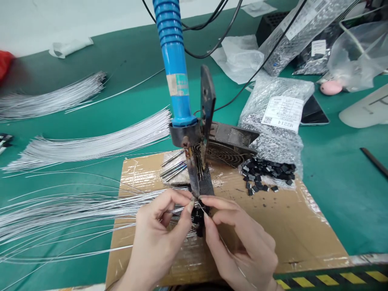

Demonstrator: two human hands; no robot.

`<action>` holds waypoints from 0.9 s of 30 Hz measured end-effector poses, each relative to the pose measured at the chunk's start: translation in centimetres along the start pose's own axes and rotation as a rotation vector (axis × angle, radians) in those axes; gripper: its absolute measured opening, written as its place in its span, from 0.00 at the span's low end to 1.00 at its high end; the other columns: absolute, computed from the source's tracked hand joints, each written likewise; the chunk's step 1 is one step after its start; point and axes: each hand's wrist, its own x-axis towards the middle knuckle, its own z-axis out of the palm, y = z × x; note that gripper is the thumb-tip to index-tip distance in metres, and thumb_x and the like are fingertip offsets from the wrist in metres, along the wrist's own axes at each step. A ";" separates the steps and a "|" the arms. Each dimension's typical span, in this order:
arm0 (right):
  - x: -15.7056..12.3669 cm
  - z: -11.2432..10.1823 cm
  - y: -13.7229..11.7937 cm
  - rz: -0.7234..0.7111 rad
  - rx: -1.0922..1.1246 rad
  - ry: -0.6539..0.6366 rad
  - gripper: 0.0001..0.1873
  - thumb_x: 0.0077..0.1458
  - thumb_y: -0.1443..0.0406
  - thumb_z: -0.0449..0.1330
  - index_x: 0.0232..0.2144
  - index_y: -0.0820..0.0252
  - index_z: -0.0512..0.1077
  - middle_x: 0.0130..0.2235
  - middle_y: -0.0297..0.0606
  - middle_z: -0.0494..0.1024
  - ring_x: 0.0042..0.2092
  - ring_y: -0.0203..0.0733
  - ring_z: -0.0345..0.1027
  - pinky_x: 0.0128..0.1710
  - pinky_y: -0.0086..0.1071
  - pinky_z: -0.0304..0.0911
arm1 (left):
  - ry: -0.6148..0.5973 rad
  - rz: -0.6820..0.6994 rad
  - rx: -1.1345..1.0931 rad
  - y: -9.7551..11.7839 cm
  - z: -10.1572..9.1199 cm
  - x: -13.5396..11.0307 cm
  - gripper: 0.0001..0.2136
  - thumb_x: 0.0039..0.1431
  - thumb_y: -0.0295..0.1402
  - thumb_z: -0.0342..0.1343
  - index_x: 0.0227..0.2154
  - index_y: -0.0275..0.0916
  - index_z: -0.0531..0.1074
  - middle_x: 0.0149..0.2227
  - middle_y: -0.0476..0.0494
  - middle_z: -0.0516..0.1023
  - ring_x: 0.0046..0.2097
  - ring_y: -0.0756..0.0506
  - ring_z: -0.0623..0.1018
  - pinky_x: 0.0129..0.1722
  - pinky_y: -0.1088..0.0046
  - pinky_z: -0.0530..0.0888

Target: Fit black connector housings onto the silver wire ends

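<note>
A blue-handled soldering iron (178, 81) is clamped tip-down in a dark metal stand (207, 101). Just below its tip, my left hand (163, 234) is closed in a pinch on a tiny piece hidden by the fingertips. My right hand (242, 238) pinches a thin strand of solder wire (202, 208), whose tail runs down across the palm. The fingertips of both hands nearly meet at the iron's tip. Small black connectors (198, 218) sit between them, partly covered. A spread of thin white wires (91, 210) runs in from the left, behind my left hand.
Cardboard (273, 226) covers the work spot. Two more wire bundles (100, 139) lie left. A fan (230, 149) stands behind the iron, beside loose black connectors (257, 178) and a labelled plastic bag (275, 117). A black cable (257, 76) crosses the back; a phone (315, 109) lies right.
</note>
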 end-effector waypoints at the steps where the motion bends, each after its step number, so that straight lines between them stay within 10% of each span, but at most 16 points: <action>1: -0.1 0.0 0.0 0.009 0.005 -0.002 0.14 0.55 0.83 0.62 0.37 0.62 0.74 0.43 0.47 0.85 0.46 0.43 0.83 0.51 0.35 0.78 | -0.001 0.000 0.007 0.0 0.0 0.0 0.07 0.60 0.24 0.64 0.29 0.43 0.79 0.33 0.53 0.85 0.35 0.53 0.84 0.36 0.87 0.78; 10: 0.5 -4.4 2.0 0.143 -0.369 0.068 0.08 0.62 0.74 0.65 0.34 0.56 0.73 0.46 0.44 0.84 0.53 0.49 0.79 0.57 0.45 0.73 | 0.045 0.069 0.271 -1.2 -1.0 -0.4 0.06 0.62 0.28 0.63 0.29 0.43 0.78 0.35 0.51 0.86 0.22 0.53 0.73 0.21 0.76 0.69; 14: 0.7 -7.4 4.1 0.152 -0.634 0.188 0.07 0.63 0.67 0.66 0.32 0.55 0.73 0.45 0.46 0.84 0.54 0.54 0.77 0.61 0.54 0.66 | 0.078 0.250 0.474 -2.3 -1.9 -0.7 0.06 0.63 0.26 0.63 0.31 0.44 0.79 0.37 0.49 0.84 0.37 0.45 0.80 0.38 0.67 0.74; 20: -0.7 -6.8 4.7 0.227 -0.426 0.113 0.07 0.63 0.65 0.65 0.31 0.55 0.73 0.47 0.44 0.83 0.53 0.53 0.78 0.59 0.52 0.68 | 0.089 0.381 0.576 -3.0 -3.7 -0.9 0.08 0.67 0.24 0.61 0.40 0.45 0.80 0.42 0.46 0.83 0.45 0.43 0.79 0.47 0.64 0.73; 27: -1.1 -5.6 4.5 0.211 -0.279 0.136 0.07 0.63 0.69 0.66 0.32 0.55 0.73 0.45 0.44 0.82 0.52 0.52 0.78 0.61 0.52 0.68 | 0.164 0.578 1.181 -5.3 -10.4 7.4 0.12 0.70 0.28 0.56 0.53 0.32 0.76 0.52 0.25 0.81 0.50 0.29 0.78 0.48 0.50 0.73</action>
